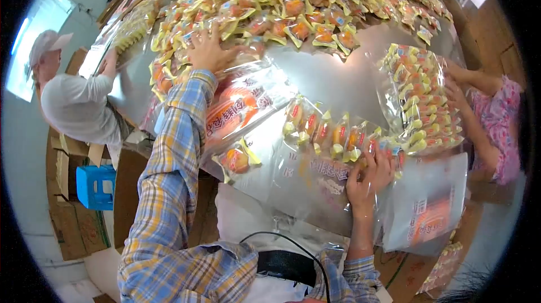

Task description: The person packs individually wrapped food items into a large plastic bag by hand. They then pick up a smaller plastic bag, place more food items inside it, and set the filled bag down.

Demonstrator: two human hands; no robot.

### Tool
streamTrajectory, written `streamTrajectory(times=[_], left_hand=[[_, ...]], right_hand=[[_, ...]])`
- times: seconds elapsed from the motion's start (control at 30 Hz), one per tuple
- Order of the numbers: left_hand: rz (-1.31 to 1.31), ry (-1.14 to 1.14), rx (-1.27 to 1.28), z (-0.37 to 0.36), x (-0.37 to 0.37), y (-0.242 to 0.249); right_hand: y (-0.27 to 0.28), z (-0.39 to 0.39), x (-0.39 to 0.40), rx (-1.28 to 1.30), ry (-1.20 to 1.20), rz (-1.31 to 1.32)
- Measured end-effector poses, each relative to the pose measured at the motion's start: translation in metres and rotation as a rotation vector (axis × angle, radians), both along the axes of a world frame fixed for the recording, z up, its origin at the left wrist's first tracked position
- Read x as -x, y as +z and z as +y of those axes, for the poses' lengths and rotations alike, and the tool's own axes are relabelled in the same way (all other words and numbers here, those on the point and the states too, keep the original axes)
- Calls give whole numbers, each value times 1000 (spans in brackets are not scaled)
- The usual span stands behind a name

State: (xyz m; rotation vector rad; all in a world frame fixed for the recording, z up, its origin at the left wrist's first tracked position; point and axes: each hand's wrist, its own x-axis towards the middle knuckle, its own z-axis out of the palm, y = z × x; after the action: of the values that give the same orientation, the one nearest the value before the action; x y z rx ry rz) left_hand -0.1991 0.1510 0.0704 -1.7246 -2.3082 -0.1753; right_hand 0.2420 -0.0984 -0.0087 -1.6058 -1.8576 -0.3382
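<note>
My left hand [209, 53] reaches out with its fingers spread over a heap of wrapped snack cakes [293, 5], touching the nearest packets. Under that wrist lies a printed clear bag [239, 103] with red and orange lettering. My right hand [370, 179] curls its fingers over the packets at the right end of a row of wrapped snack cakes [340, 134]. Another clear printed bag [307, 182] lies just below this row, beside the right hand. One single wrapped snack cake [235, 160] rests near the table's front edge.
On the right, a person's arms [479, 100] reach toward a filled bag of stacked packets [421, 100]. Flat printed bags [426, 207] lie at the front right. Another person [81, 94] works at the left, near a blue stool [96, 187] and cardboard boxes [76, 229].
</note>
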Motion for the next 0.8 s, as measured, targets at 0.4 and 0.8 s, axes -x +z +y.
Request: streamTrajectory(times=[0.4, 0.8], left_hand=[[-96, -457, -235, 45, 12, -7], [84, -159, -129, 96, 13, -17]], right_hand=[[-3, 1, -3, 13, -9, 0], [0, -6, 2, 55, -7, 48]])
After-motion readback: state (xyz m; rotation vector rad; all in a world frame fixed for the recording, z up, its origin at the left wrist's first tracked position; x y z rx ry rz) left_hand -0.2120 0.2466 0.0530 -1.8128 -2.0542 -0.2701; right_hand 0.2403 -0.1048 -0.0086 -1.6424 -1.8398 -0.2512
